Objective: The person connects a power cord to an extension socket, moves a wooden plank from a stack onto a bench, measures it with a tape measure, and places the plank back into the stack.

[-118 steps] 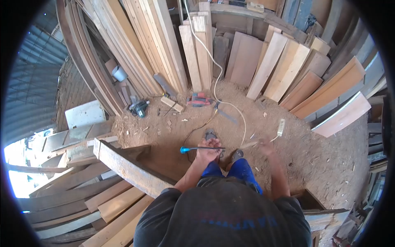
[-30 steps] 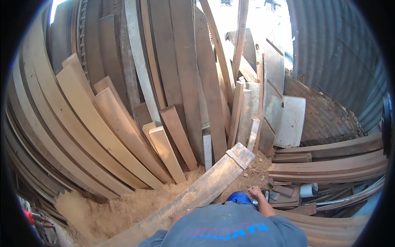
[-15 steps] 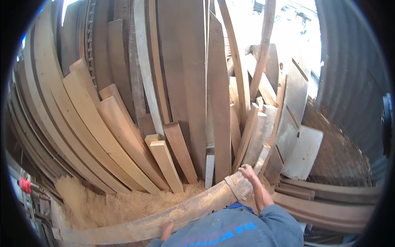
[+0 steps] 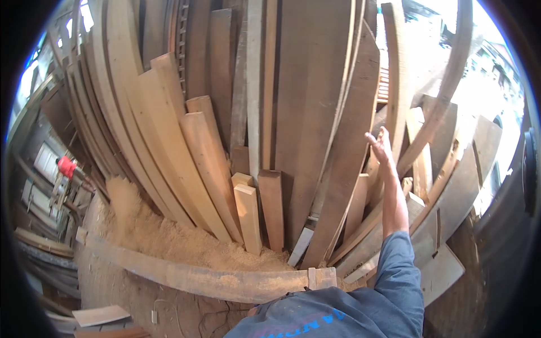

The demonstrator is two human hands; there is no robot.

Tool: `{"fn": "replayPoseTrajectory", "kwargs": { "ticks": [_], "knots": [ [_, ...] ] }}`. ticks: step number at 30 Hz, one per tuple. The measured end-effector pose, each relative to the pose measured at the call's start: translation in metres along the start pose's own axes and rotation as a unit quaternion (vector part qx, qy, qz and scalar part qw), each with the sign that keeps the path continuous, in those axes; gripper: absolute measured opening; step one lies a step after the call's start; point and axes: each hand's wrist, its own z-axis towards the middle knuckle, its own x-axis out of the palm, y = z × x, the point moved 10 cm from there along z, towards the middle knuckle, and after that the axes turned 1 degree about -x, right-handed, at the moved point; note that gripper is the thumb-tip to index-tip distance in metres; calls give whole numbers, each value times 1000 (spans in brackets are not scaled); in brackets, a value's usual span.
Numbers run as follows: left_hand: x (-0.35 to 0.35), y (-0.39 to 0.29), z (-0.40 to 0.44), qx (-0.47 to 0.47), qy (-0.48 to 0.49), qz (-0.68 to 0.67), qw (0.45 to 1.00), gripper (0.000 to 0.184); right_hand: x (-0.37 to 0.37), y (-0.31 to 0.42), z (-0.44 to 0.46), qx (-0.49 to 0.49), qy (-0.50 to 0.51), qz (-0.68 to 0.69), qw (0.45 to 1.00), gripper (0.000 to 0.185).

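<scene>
My right hand (image 4: 380, 145) is raised with its fingers apart, at the edge of a tall brown plank (image 4: 344, 163) that leans among other boards. Whether the fingers touch the plank, I cannot tell. Of my left hand (image 4: 252, 310), only a small patch shows beside my shirt; its fingers are hidden. A long, worn wooden board (image 4: 225, 283) with a short cross strip lies low in front of me, along the sawdust (image 4: 163, 236). Two short light blocks (image 4: 248, 217) and a reddish-brown block (image 4: 271, 208) stand upright behind it.
Tall boards (image 4: 194, 163) lean close together across the back and left. Grey slotted panels (image 4: 456, 186) lean at the right. Cords (image 4: 220, 315) lie on the floor near me. A person in a red top (image 4: 66, 167) is far to the left.
My right hand has let go of the low board's end and risen to the tall plank. My left hand has slipped mostly out of sight. The view has turned left.
</scene>
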Motion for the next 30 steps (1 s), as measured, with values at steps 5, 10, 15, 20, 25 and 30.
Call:
{"fn": "replayPoseTrajectory", "kwargs": {
  "ticks": [5, 10, 15, 20, 25, 30],
  "knots": [
    [7, -12, -13, -20, -17, -21, 999, 49, 29, 70, 25, -57, 52, 108, 991, 86],
    [10, -6, -13, -33, -20, -22, 999, 48, 12, 62, 16, -19, 44, 119, 992, 69],
    [5, 8, 1, -37, -19, -24, 999, 47, -12, 52, 5, -14, 41, 168, 985, 70],
    [12, 16, 39, -41, -12, -39, 998, 47, -43, 50, -16, -6, 40, 121, 992, 70],
    [-13, -100, 3, 32, -18, -73, 997, 44, -64, 67, -50, -29, 30, 170, 985, 65],
    [-29, -223, 6, 173, 32, -124, 977, 48, -69, 105, -91, -35, 34, 193, 980, 61]
  ]
}}
